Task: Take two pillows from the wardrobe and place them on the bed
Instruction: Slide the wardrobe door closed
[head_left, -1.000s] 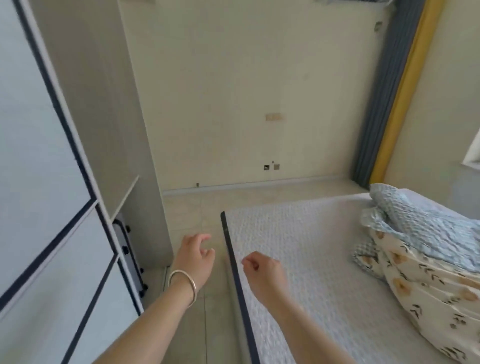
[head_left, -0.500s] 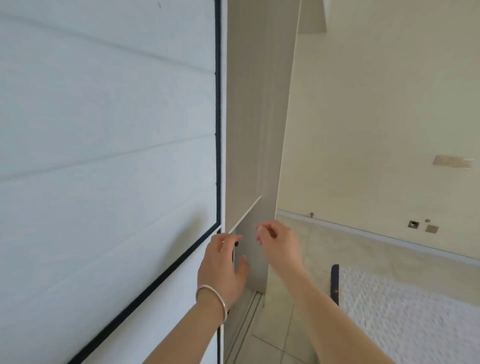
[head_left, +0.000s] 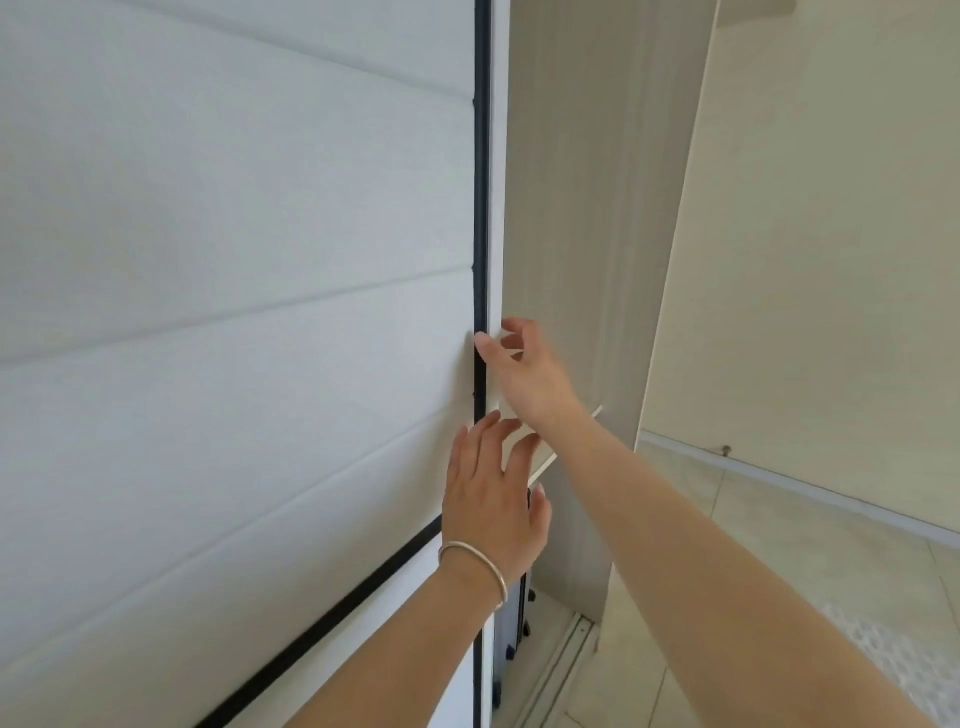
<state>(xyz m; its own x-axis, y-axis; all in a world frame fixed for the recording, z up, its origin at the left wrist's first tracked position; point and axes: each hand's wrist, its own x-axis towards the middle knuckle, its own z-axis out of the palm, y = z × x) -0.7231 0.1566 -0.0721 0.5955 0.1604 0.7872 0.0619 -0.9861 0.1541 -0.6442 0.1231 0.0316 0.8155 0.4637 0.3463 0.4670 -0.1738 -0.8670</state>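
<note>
The right hand (head_left: 524, 371), arm extended, pinched the upright right edge of the wardrobe sliding door (head_left: 234, 312) filling the left, thumb in front, fingers curled behind. The left hand (head_left: 493, 512), just below with fingers spread, perhaps touched it.

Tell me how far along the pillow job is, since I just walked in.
Done: nothing yet; no pillow is in view and the visible strip of bed is bare. In hand: the right hand pinches the wardrobe door edge, the left hand open just below it. Left: sliding the door aside, fetching both pillows, placing them on the bed.
</note>
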